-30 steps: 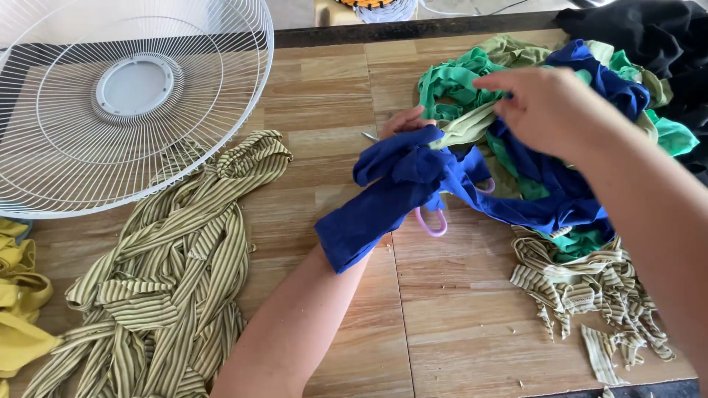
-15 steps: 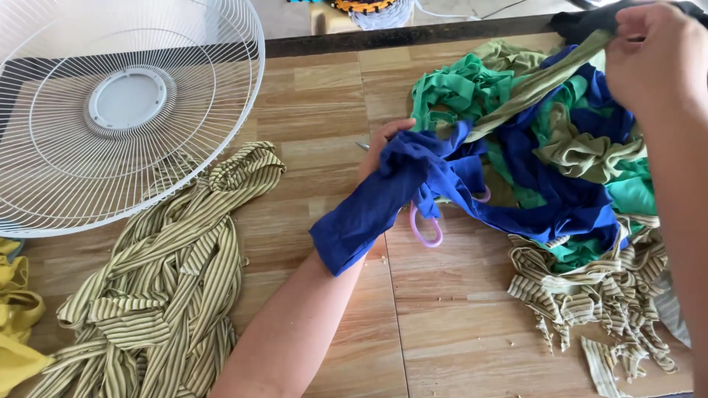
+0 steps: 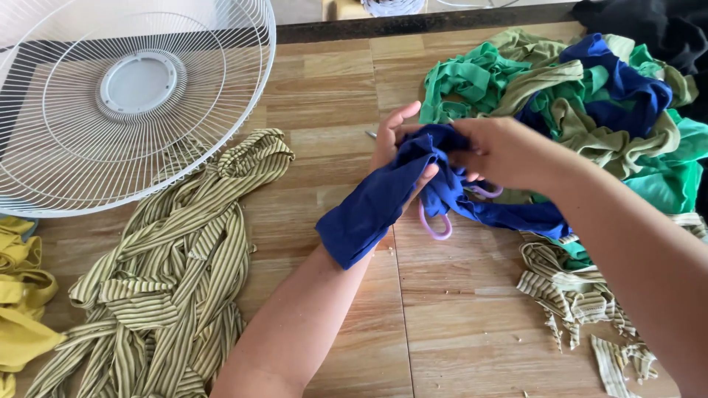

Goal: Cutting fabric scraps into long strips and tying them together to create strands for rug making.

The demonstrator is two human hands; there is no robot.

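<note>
Head view: both hands worked a blue fabric strip [image 3: 383,203] above the desk [image 3: 457,309].
The left hand [image 3: 402,144] clutched it, wrapped round; the right hand [image 3: 501,151] pinched it beside purple-handled scissors [image 3: 435,225].

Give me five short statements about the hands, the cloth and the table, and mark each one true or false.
1. The left hand grips a blue cloth strip that drapes over its wrist. True.
2. The right hand rests on the white fan guard. False: it meets the left hand at the blue cloth, far from the guard.
3. A pile of olive-striped strips lies on the wooden table below the fan guard. True.
4. The scissors' handles are black. False: the loops showing under the blue cloth are pale purple.
5. Yellow cloth lies at the table's right edge. False: it is at the left edge.
</note>
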